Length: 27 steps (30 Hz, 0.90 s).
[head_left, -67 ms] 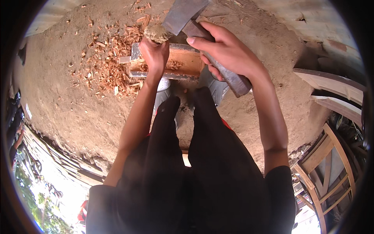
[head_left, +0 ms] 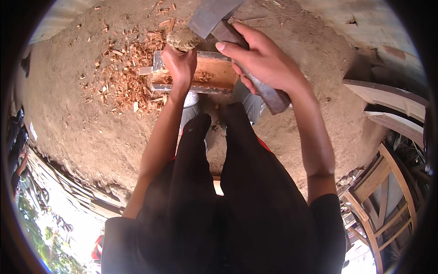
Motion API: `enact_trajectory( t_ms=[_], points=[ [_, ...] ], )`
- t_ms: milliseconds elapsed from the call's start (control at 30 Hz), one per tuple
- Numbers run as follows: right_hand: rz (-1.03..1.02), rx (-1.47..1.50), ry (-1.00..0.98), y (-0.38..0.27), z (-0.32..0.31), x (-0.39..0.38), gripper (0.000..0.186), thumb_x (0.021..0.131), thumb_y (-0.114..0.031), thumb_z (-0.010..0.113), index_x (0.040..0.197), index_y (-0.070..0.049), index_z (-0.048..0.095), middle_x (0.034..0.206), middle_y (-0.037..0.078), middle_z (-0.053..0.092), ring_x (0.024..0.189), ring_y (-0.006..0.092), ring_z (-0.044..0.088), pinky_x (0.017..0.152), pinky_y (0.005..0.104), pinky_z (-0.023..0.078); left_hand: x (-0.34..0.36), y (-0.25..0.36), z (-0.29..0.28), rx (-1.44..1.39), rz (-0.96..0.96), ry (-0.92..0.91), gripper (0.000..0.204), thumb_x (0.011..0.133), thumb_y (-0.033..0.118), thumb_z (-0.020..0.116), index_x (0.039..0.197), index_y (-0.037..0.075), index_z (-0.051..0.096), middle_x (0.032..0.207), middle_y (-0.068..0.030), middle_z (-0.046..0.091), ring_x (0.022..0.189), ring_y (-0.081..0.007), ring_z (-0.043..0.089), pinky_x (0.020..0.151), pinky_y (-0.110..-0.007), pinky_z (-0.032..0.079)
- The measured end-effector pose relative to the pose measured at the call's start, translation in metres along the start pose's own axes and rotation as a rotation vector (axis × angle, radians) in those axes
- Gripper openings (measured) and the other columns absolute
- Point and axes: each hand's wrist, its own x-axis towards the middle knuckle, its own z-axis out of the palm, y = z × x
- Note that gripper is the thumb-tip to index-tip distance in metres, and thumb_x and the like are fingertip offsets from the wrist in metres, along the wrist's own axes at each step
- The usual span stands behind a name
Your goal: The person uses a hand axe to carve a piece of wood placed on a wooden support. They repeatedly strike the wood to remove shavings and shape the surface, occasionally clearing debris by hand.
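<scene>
A hatchet is in my right hand, whose fingers wrap round the thick wooden handle. Its broad grey metal head points up and to the left. My left hand is closed round a piece of wood with a rough, tan, rounded top; the rest of it is hidden by the hand. The hatchet's edge is right beside that top, and I cannot tell whether they touch. Below the left hand lies a shallow wooden box with dark, worn rims and some shavings inside.
Reddish wood chips are heaped on the dirt floor left of the box. My shod feet stand at its near side. A wooden chair frame and curved boards lie to the right. Stacked slats line the lower left.
My right hand and the hatchet have shifted slightly left, bringing the head a little closer to the wood piece. My left hand has barely moved.
</scene>
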Motion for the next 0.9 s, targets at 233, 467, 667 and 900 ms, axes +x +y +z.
enact_trajectory(
  t_ms=[233,467,667,900],
  points=[
    [0.025,0.169,0.056,0.01,0.013,-0.015,0.043,0.104,-0.033,0.062,0.132,-0.002,0.049,0.067,0.003,0.053,0.044,0.012,0.052,0.04,0.0302,0.042,0.034,-0.028,-0.028,-0.128,-0.261,0.293,0.017,0.093,0.011,0.065,0.078,0.004,0.067,0.066,-0.0084,0.065,0.044,-0.0138,0.052,0.045,-0.031,0.048],
    [0.202,0.147,0.137,0.038,0.014,-0.027,0.042,0.105,-0.033,0.061,0.132,-0.002,0.05,0.069,0.003,0.054,0.045,0.0115,0.052,0.04,0.0293,0.041,0.044,-0.059,-0.028,-0.07,-0.482,0.387,0.03,0.095,0.033,0.07,0.086,0.004,0.069,0.067,-0.0076,0.065,0.05,-0.0132,0.053,0.05,-0.033,0.049],
    [-0.002,0.065,0.106,-0.003,0.002,-0.017,0.033,0.106,-0.033,0.06,0.124,-0.006,0.055,0.07,0.002,0.054,0.045,0.0103,0.051,0.04,0.0272,0.041,0.032,-0.07,-0.031,-0.307,-0.497,0.088,0.035,0.098,0.037,0.07,0.08,0.008,0.063,0.064,-0.003,0.061,0.047,-0.0106,0.051,0.042,-0.028,0.043],
    [-0.185,0.065,0.058,-0.105,0.001,-0.012,0.022,0.111,-0.026,0.046,0.108,-0.004,0.049,0.071,0.001,0.051,0.047,0.0103,0.05,0.043,0.0285,0.045,0.034,-0.047,-0.027,-0.371,-0.404,-0.071,0.033,0.099,0.035,0.069,0.076,0.012,0.063,0.06,-0.0003,0.059,0.046,-0.007,0.049,0.04,-0.025,0.038]
  ],
)
